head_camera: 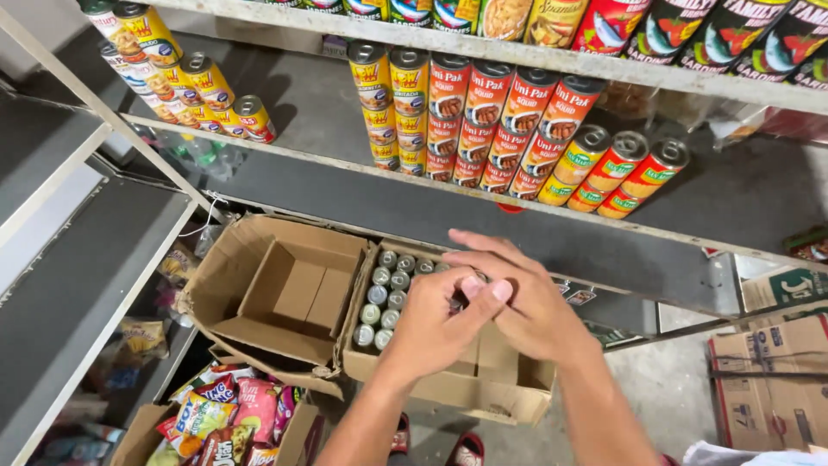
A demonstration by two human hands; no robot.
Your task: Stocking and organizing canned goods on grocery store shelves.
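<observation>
Both hands over carton (448, 388) of small cans (385, 298). Left hand (440, 324) and right hand (526, 302) curled together; held item hidden, cannot tell. Cans likely rigid, heavyish, smooth; grasp round sides.

I'm looking into a small grocery shop's stock corner: metal shelves (483, 203) carry rows of tinned fish cans (483, 121), and on the floor sit an open cardboard carton of cans (448, 384) and a box of snack packets (228, 418).

open brown cardboard box of silver-topped tins (448, 380) dead centre | empty brown carton (285, 293) just left of it | red-and-yellow labelled cans (483, 121) shelved above it | bright snack packets (228, 414) lower left of it
</observation>
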